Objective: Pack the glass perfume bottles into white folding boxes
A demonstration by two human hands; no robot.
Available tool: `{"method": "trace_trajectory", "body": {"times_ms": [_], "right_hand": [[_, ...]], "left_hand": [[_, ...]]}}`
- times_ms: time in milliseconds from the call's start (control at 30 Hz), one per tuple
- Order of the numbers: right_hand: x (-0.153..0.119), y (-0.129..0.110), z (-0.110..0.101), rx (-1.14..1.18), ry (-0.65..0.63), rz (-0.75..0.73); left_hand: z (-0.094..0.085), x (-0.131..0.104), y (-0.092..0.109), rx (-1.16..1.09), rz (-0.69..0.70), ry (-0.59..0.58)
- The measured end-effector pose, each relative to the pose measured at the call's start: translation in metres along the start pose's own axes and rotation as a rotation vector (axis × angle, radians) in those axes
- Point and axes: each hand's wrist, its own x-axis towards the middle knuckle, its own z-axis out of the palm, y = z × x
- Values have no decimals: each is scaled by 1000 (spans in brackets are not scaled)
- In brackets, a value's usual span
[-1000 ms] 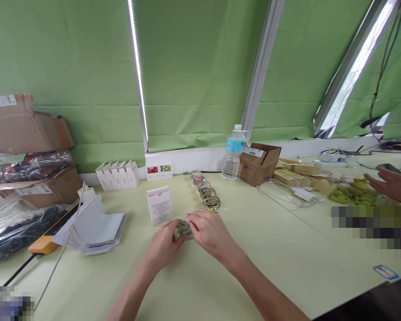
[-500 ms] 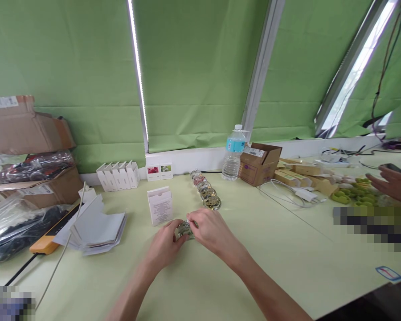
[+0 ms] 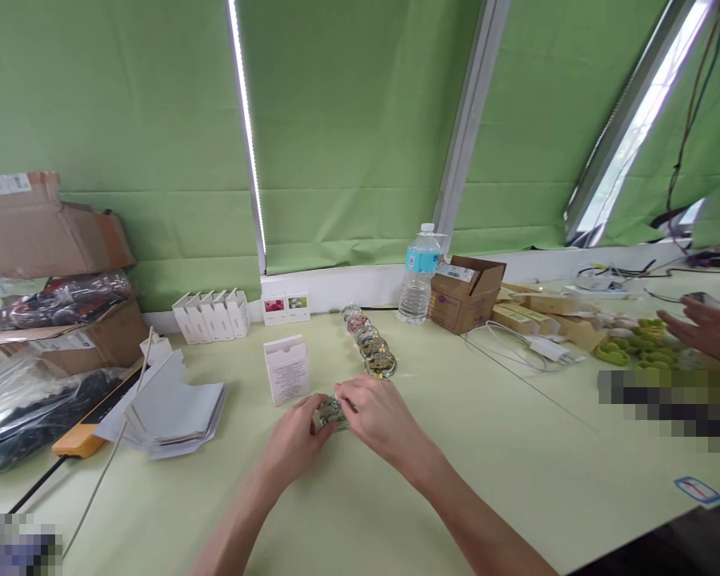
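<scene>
- Both hands meet at the middle of a pale green surface: the left hand and right hand close from either side on a small round glittering object, fingertips pinching it just above the surface.
- Just far of the hands, a row of round ornaments runs away towards the window wall, its nearest piece just beside the right hand.
- A small white box stands upright just left of the hands, flap open.
- Farther left lies a stack of flat white cartons; a row of small white boxes lines the far edge.
- A water bottle and an open brown cardboard box stand far right of the ornaments.
- Open surface stretches near and right of the forearms, up to the near edge.
- At the far right edge, another person's hand hovers over green pieces.
</scene>
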Motion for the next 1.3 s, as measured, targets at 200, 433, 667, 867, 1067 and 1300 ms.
{"method": "trace_trajectory", "body": {"times_ms": [200, 433, 667, 867, 1067, 1300], "right_hand": [[3, -3, -5, -57, -55, -2], [7, 2, -7, 8, -69, 40], [4, -1, -2, -7, -30, 24], [3, -4, 0, -49, -13, 10], [2, 2, 3, 9, 1, 26], [1, 0, 6, -8, 19, -17]], "left_hand": [[0, 0, 0, -1, 1, 4], [-3, -1, 4, -6, -25, -11], [-1, 0, 2, 1, 0, 2], [-1, 0, 0, 0, 26, -1], [0, 0, 0, 11, -2, 6], [1, 1, -1, 11, 12, 1]]}}
